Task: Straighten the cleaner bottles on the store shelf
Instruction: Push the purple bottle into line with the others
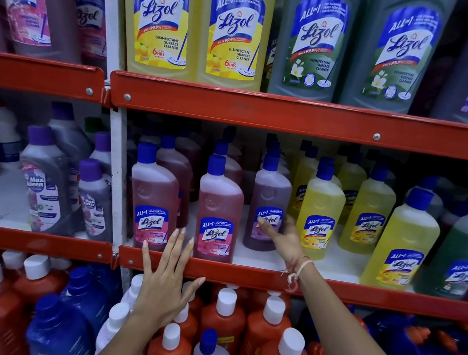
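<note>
On the middle shelf [245, 274] stand small Lizol cleaner bottles with blue caps. Two pink ones [152, 197] [217, 210] stand at the front left of the bay. A purple bottle [269, 204] stands set back from them. My right hand [284, 234] reaches in and touches the purple bottle's label with thumb and fingers spread, not closed around it. My left hand [166, 274] hovers flat in front of the shelf edge, fingers apart, between the two pink bottles, holding nothing. Yellow bottles [319, 218] stand to the right.
Large yellow and green Lizol bottles [196, 26] fill the top shelf. Grey Max Kleen bottles [44, 183] occupy the left bay. Orange and blue bottles with white caps [224, 315] crowd the lower shelf under my arms. A green bottle [461, 253] stands far right.
</note>
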A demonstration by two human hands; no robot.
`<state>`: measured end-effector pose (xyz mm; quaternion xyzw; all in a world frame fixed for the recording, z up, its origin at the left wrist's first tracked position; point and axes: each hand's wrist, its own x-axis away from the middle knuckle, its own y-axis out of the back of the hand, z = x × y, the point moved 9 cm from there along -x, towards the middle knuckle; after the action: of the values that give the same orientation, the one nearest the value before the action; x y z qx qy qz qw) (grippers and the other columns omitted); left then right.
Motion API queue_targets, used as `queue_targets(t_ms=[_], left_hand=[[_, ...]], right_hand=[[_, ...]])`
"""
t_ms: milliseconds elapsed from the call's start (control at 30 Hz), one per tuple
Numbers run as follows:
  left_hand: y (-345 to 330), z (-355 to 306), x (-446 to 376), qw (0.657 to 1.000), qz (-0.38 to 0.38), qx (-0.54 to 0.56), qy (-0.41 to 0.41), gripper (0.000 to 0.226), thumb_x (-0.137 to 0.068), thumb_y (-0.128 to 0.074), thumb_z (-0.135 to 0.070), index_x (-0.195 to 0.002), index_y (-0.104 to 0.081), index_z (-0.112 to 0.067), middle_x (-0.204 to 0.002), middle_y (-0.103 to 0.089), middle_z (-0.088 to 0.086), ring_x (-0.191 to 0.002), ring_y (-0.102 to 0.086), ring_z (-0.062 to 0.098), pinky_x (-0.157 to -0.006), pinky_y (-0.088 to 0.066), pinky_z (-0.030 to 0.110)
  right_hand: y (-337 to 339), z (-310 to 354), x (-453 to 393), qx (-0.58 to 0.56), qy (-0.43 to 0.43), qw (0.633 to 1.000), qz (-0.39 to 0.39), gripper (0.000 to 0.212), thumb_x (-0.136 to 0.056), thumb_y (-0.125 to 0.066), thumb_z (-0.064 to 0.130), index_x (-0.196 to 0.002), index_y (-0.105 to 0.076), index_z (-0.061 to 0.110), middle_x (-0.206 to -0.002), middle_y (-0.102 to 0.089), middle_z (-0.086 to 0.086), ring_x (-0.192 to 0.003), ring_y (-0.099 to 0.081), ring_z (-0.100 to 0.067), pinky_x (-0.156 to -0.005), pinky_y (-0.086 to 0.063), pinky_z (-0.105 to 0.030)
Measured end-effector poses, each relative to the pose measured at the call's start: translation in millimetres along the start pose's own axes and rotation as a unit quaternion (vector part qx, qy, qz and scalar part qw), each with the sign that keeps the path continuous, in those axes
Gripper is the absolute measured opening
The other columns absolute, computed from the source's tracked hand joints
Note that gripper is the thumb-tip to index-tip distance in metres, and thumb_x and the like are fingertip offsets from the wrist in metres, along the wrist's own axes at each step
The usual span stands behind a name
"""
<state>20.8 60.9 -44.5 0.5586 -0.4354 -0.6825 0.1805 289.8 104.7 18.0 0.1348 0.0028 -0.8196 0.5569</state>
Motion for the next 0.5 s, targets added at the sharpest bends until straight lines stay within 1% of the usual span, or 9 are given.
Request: queue_targets(t_ms=[67,133,200,267,300,367,400,433,500], left_hand=[[-1,0,0,1.000,0.000,-0.002,-0.003,0.084,-0.091,-0.026,-0.068,-0.156,-0.008,-0.018,-0.165,-0.017,0.009,-0.153,-0.010,0.023,-0.119,-0.001,0.063],[-1,0,0,1.000,-0.003,0.002,-0.005,0.086,-0.091,-0.026,-0.069,-0.156,-0.008,-0.017,-0.165,-0.017,0.010,-0.153,-0.009,0.023,-0.119,0.003,0.061],[0,-1,0,1.000,-0.005,0.002,-0.003,0.087,-0.090,-0.026,-0.070,-0.156,-0.008,-0.017,-0.165,-0.018,0.010,-0.153,-0.009,0.023,-0.120,0.005,0.060],[0,-1,0,1.000,-0.006,0.001,-0.003,0.087,-0.090,-0.028,-0.070,-0.156,-0.009,-0.017,-0.165,-0.017,0.010,-0.153,-0.009,0.023,-0.120,0.004,0.061],[0,-1,0,1.000,-0.006,0.002,-0.003,0.088,-0.089,-0.029,-0.070,-0.156,-0.010,-0.016,-0.165,-0.017,0.010,-0.153,-0.009,0.023,-0.120,0.003,0.061],[0,-1,-1,1.000,-0.006,0.003,-0.002,0.088,-0.089,-0.032,-0.070,-0.156,-0.012,-0.016,-0.165,-0.017,0.010,-0.153,-0.009,0.023,-0.120,0.002,0.062],[0,-1,-1,1.000,-0.006,0.003,-0.002,0.088,-0.089,-0.032,-0.070,-0.156,-0.012,-0.016,-0.165,-0.017,0.010,-0.153,-0.008,0.023,-0.120,0.002,0.062],[0,-1,-1,1.000,-0.006,0.003,-0.002,0.088,-0.089,-0.032,-0.070,-0.156,-0.011,-0.016,-0.165,-0.016,0.009,-0.153,-0.008,0.023,-0.119,0.001,0.062],[1,-1,-1,1.000,-0.008,0.006,-0.003,0.088,-0.089,-0.032,-0.070,-0.156,-0.012,-0.016,-0.165,-0.017,0.010,-0.153,-0.007,0.022,-0.119,-0.001,0.062]], right_hand=[[-3,-3,-1,-0.034,-0.013,0.999,0.024,0.045,-0.079,-0.076,0.024,-0.114,-0.050,0.015,-0.108,-0.068,-0.009,-0.092,-0.064,-0.020,-0.079,-0.052,-0.027],[-3,-3,0,-0.033,-0.009,0.999,0.042,0.043,-0.081,-0.073,0.022,-0.113,-0.046,0.018,-0.098,-0.064,0.000,-0.087,-0.063,-0.014,-0.078,-0.052,-0.026],[-1,-2,0,-0.020,-0.002,0.998,0.057,0.046,-0.081,-0.073,0.024,-0.116,-0.045,0.018,-0.099,-0.064,0.001,-0.088,-0.064,-0.012,-0.078,-0.054,-0.027],[1,0,2,0.007,0.008,0.997,0.074,0.054,-0.079,-0.075,0.028,-0.122,-0.045,0.016,-0.107,-0.067,-0.004,-0.098,-0.066,-0.019,-0.086,-0.056,-0.035],[3,-1,4,0.015,0.008,0.997,0.082,0.056,-0.078,-0.075,0.028,-0.124,-0.045,0.016,-0.108,-0.067,-0.003,-0.100,-0.066,-0.020,-0.087,-0.056,-0.034],[5,3,12,0.028,0.019,0.995,0.096,0.054,-0.079,-0.075,0.026,-0.123,-0.045,0.017,-0.103,-0.067,0.002,-0.095,-0.066,-0.011,-0.078,-0.057,-0.022],[6,5,16,0.037,0.026,0.994,0.102,0.053,-0.080,-0.074,0.025,-0.123,-0.046,0.017,-0.102,-0.067,0.003,-0.094,-0.066,-0.009,-0.076,-0.057,-0.020],[8,3,19,0.043,0.029,0.993,0.105,0.054,-0.079,-0.075,0.026,-0.123,-0.046,0.017,-0.105,-0.068,0.000,-0.096,-0.067,-0.011,-0.079,-0.057,-0.022],[11,2,25,0.050,0.032,0.992,0.110,0.059,-0.077,-0.077,0.028,-0.126,-0.046,0.016,-0.112,-0.068,-0.006,-0.102,-0.067,-0.019,-0.088,-0.057,-0.035]])
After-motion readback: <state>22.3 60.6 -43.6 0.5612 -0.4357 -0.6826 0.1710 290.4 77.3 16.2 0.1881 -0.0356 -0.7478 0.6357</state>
